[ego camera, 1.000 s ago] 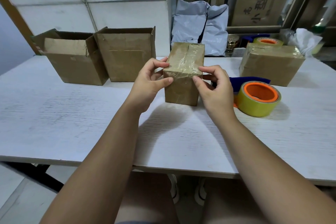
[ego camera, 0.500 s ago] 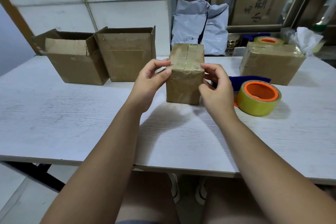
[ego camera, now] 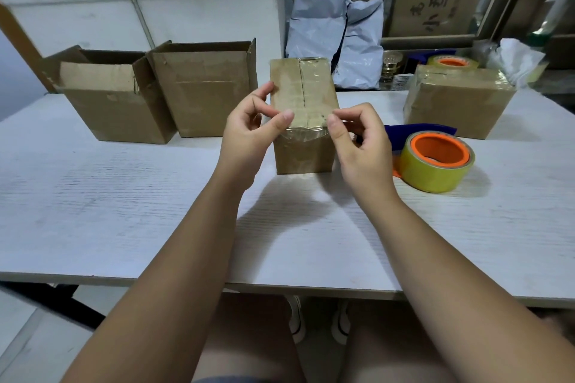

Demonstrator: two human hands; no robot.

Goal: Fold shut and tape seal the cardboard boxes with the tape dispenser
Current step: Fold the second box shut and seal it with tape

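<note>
Taped box (ego camera: 303, 115) upright mid-table (ego camera: 124, 211), well back from near edge. Wide gap to open boxes (ego camera: 199, 93) far-left; tape dispenser (ego camera: 435, 162) just right. Top seam taped, tape wrinkled over near top edge. Left hand (ego camera: 249, 134) pinches box's top-left. Right hand (ego camera: 362, 143): thumb on near-right corner, other fingers curled, contact unclear.

I hold the small box (ego camera: 303, 115) upright on the white table (ego camera: 124, 211); clear tape runs along its closed top seam and over the front edge. My left hand (ego camera: 249, 130) grips its left side, thumb pressing the tape at the front edge. My right hand (ego camera: 361, 140) pinches the right front corner, fingers curled. The tape dispenser (ego camera: 435, 165) lies just right of that hand. Two open boxes (ego camera: 205, 96) stand touching at far left, a sealed box (ego camera: 457, 99) at far right.
</note>
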